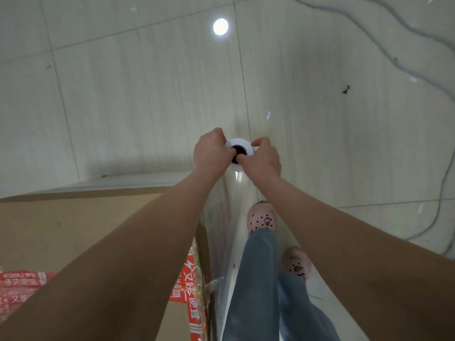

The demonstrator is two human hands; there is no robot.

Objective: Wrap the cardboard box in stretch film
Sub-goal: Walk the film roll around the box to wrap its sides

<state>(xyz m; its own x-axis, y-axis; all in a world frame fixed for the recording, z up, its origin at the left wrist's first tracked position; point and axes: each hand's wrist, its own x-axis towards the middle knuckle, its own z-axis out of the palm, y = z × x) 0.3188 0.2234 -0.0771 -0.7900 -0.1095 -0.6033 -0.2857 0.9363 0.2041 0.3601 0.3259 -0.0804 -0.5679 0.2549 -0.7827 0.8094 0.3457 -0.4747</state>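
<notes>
Upright, the stretch film roll (240, 153) was gripped at its top rim by left hand (210, 153) and right hand (263, 159) — cardboard box (81, 225) lying leftward.

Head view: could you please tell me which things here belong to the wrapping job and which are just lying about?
Job:
box
film roll
film
left hand
right hand

Lying about:
cable on the floor
dark scrap

Matt brown cardboard box (73, 225), glossy clear plastic film (221, 217), and polished, reflective floor tiles (147, 82).
</notes>
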